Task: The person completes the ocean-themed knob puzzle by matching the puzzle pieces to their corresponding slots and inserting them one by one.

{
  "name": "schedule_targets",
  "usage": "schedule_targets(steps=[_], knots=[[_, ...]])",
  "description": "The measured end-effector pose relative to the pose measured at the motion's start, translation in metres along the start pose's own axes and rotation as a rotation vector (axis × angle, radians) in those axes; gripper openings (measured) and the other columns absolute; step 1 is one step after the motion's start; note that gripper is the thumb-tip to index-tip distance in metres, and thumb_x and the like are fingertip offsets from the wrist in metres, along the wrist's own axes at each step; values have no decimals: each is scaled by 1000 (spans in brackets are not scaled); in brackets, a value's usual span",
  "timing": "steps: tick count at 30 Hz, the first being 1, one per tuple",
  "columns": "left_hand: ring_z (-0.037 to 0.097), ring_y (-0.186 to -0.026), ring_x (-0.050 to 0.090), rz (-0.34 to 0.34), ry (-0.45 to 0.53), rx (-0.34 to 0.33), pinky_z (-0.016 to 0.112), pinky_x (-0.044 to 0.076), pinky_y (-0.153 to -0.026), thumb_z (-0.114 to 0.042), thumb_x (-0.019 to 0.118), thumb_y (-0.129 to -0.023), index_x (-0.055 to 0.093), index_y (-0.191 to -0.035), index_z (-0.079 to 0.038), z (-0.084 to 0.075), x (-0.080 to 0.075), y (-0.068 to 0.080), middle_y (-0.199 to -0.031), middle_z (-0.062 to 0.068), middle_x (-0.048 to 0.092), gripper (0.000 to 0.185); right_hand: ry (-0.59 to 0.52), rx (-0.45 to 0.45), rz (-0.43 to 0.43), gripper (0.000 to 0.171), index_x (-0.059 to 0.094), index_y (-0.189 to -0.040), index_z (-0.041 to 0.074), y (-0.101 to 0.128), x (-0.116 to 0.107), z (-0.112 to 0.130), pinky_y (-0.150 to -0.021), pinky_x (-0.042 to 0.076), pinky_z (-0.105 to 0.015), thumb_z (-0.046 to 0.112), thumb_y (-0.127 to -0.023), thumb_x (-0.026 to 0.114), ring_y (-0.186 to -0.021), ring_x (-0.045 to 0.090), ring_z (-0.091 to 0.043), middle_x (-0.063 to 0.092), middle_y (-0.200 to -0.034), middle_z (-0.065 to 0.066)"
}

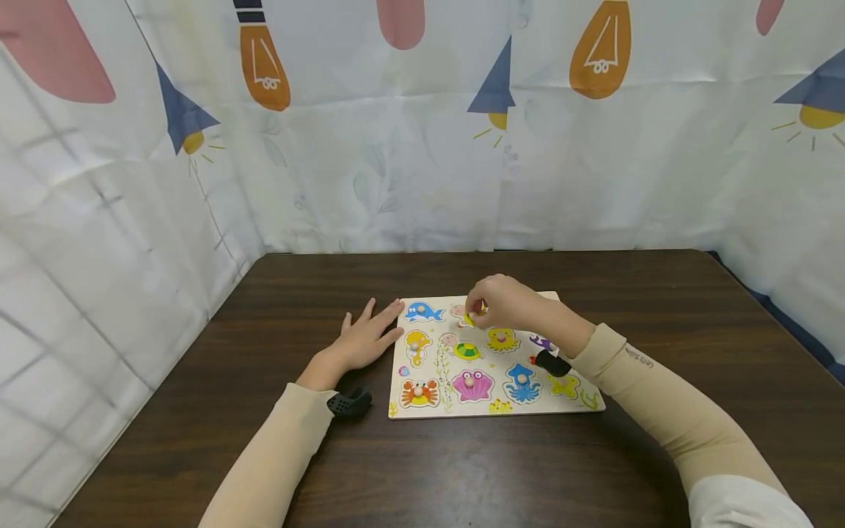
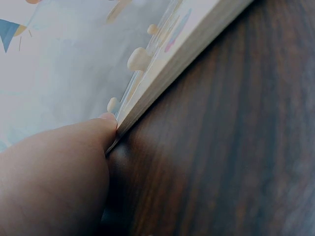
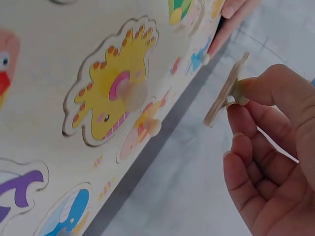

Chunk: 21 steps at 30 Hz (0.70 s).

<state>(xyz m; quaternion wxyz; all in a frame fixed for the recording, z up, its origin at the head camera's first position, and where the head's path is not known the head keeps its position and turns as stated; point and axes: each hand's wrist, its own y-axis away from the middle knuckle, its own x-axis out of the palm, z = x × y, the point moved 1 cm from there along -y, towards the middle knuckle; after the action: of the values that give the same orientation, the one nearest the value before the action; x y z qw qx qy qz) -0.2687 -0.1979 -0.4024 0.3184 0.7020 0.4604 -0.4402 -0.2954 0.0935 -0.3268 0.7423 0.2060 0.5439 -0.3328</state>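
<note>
I count one puzzle board (image 1: 490,408) on one table (image 1: 462,469).

Seated in the board I can make out eight animal pieces:
- one blue whale (image 1: 423,312)
- one yellow seahorse (image 1: 417,345)
- one turtle (image 1: 467,351)
- one yellow octopus (image 1: 502,339)
- one orange crab (image 1: 419,394)
- one pink shell (image 1: 472,386)
- one blue squid (image 1: 522,383)
- one yellow piece (image 1: 565,386) near my right sleeve

A purple bit (image 1: 541,342) shows beside my wrist; I cannot tell what it is.

One more piece (image 3: 225,92) is off the board, pinched by its peg.

My two hands are in view: left (image 1: 361,341) and right (image 1: 503,302). Each wrist carries one black camera, so two.

Behind hangs one printed curtain (image 1: 422,147).
</note>
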Motion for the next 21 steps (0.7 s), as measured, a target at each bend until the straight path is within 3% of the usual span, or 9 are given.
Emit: schedule_targets(steps=[9,21], knots=[[38,-156,-1,1,0,5,73,-7,-113,-45,43,-110,22,-166,-21,1,1,-1,-170,0,17,64,-37,23,50,1,79,-88,14,4,8,7,-66,50,-26,13,-88,79,-76,56,-13,65,-80,8],[39,-156,0,-3,-1,9,74,-6,-113,-45,43,-110,23,-166,-21,1,1,0,-170,2,17,65,-32,-47,77,10,76,-82,17,8,16,17,-65,47,-26,8,-87,76,-72,54,-10,63,-78,11]])
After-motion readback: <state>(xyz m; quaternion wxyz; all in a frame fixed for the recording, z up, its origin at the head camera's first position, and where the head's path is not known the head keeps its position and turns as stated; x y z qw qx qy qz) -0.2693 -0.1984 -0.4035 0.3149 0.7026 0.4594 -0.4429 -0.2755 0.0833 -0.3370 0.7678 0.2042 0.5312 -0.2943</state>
